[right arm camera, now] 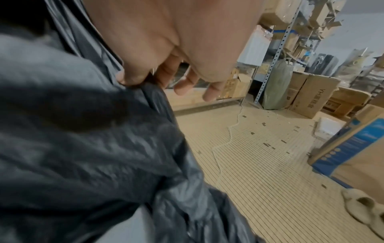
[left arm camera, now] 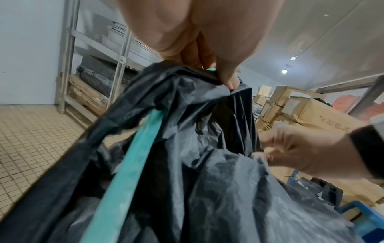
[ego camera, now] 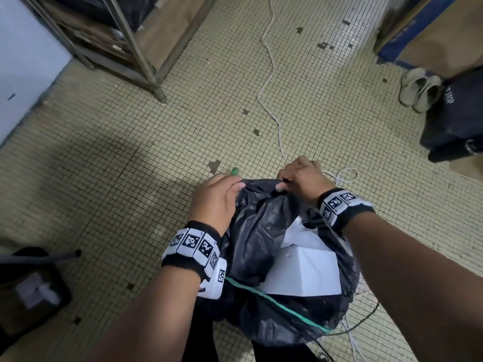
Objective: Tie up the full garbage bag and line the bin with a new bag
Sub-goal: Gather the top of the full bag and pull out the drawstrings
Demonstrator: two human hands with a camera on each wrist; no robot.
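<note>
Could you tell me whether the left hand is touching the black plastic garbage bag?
Touching: the left wrist view shows the left hand pinching the black plastic garbage bag rim.

Black garbage bag (ego camera: 251, 246) with teal drawstring (ego camera: 277, 304); white box (ego camera: 303, 278) inside. Black wristbands (ego camera: 193, 252) bearing black-and-white square codes. Beige small-tiled floor (ego camera: 130, 142), white cord (ego camera: 269, 74), pale slippers (ego camera: 418, 90).

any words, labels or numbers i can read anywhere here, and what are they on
"YH", followed by characters too blurred to read: cardboard box by the metal rack, right wrist view.
Printed characters, seen upside down, unreadable: cardboard box in the left wrist view.
White lettering, too small and cut off to read: dark bag beside the slippers.
Square black-and-white code markers, no letters: wristbands.
Nothing printed on the garbage bag.
</note>
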